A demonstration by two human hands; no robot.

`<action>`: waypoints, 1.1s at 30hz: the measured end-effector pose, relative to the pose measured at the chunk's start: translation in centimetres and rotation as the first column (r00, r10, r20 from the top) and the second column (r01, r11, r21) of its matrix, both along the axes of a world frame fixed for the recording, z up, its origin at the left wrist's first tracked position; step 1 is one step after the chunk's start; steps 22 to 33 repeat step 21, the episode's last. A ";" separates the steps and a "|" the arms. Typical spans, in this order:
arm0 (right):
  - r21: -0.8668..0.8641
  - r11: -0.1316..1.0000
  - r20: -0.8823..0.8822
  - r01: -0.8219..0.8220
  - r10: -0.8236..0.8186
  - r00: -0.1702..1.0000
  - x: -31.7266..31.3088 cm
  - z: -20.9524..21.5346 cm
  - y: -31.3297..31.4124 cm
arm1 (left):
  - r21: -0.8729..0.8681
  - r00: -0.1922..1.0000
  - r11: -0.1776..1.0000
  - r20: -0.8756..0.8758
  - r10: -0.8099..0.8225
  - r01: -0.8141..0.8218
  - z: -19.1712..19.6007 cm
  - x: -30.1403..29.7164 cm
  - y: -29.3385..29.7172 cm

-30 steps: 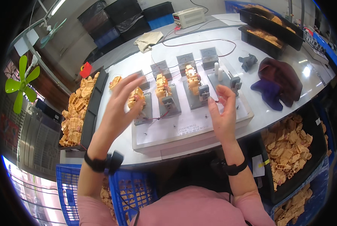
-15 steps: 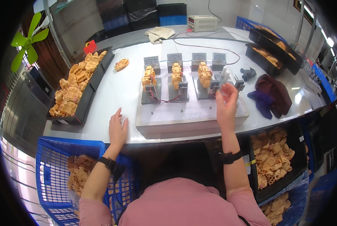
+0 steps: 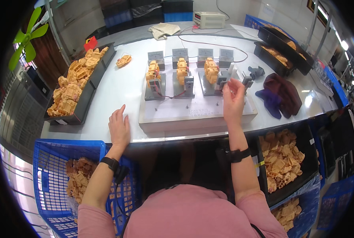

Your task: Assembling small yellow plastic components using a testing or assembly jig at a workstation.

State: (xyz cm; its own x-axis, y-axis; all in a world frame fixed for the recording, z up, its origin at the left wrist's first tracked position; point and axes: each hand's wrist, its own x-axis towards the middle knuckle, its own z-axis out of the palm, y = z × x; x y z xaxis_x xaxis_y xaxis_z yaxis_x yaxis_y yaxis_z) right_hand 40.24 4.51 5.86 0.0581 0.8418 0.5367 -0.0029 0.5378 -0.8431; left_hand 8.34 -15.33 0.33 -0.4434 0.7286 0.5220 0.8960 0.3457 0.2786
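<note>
My left hand [image 3: 119, 127] lies on the white tabletop near its front edge, fingers stretched out and holding nothing. My right hand [image 3: 233, 104] is over the right end of a low white test fixture [image 3: 185, 126], its thumb and fingers bent together beside a grey clamp block [image 3: 222, 82]; anything between the fingertips is too small to make out. Tan plastic parts stand upright in three of the fixture's stations: left [image 3: 153, 72], middle [image 3: 182, 70] and right [image 3: 211, 70]. Behind my right fingertips rises a white upright post [image 3: 232, 70]. Several small meters [image 3: 180, 54] line the back.
Tan parts fill a black tray [image 3: 90, 92] on the left, a blue basket [image 3: 70, 144] and a black bin [image 3: 309, 152] below. One loose part [image 3: 124, 61] lies behind. Dark cloth [image 3: 282, 93], black trays [image 3: 286, 47] and a power supply [image 3: 210, 20] sit farther off.
The whole view has shifted slightly, so the table and fixture appear higher and a little left. Both hands keep nearly the same places relative to the fixture.
</note>
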 end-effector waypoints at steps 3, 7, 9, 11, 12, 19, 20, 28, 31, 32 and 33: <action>0.034 0.999 0.022 -0.001 0.001 1.000 -0.2 -0.3 0.3 | 0.007 1.000 1.000 -0.010 0.004 -0.004 -0.1 -0.3 -0.2; 0.011 1.000 0.010 0.011 -0.011 1.000 -0.2 -0.6 0.3 | -0.016 1.000 1.000 0.002 0.006 -0.006 -0.2 -0.2 0.0; 0.011 1.000 -0.022 -0.014 0.014 1.000 -0.1 -0.6 0.7 | -0.005 1.000 1.000 -0.008 -0.006 0.006 -0.4 -0.1 -0.1; -0.002 1.000 -0.053 -0.031 0.031 0.998 0.1 -0.8 0.5 | -0.004 0.999 1.000 -0.029 -0.015 0.015 -0.6 -0.5 -0.2; 0.030 0.999 -0.037 -0.019 0.020 0.999 0.1 -0.5 0.6 | 0.020 0.999 1.000 -0.045 -0.020 0.021 -0.6 -0.7 0.2; 0.051 0.998 -0.043 -0.036 0.039 0.998 -0.2 -0.1 0.4 | -0.001 0.999 1.000 -0.044 -0.023 0.023 -0.8 -0.9 0.4; 0.042 0.998 -0.027 -0.051 0.052 0.998 0.0 -0.1 0.2 | -0.004 0.999 1.000 -0.036 -0.022 0.022 -0.8 -0.9 0.3; 0.035 0.997 -0.011 -0.066 0.066 0.998 0.0 -0.1 0.1 | -0.006 0.999 1.000 -0.028 -0.020 0.020 -0.7 -0.9 0.3; 0.035 0.997 -0.011 -0.066 0.066 0.998 0.0 -0.1 0.1 | -0.006 0.999 1.000 -0.028 -0.020 0.020 -0.7 -0.9 0.3; 0.035 0.997 -0.011 -0.066 0.066 0.998 0.0 -0.1 0.1 | -0.006 0.999 1.000 -0.028 -0.020 0.020 -0.7 -0.9 0.3; 0.035 0.997 -0.011 -0.066 0.066 0.998 0.0 -0.1 0.1 | -0.006 0.999 1.000 -0.028 -0.020 0.020 -0.7 -0.9 0.3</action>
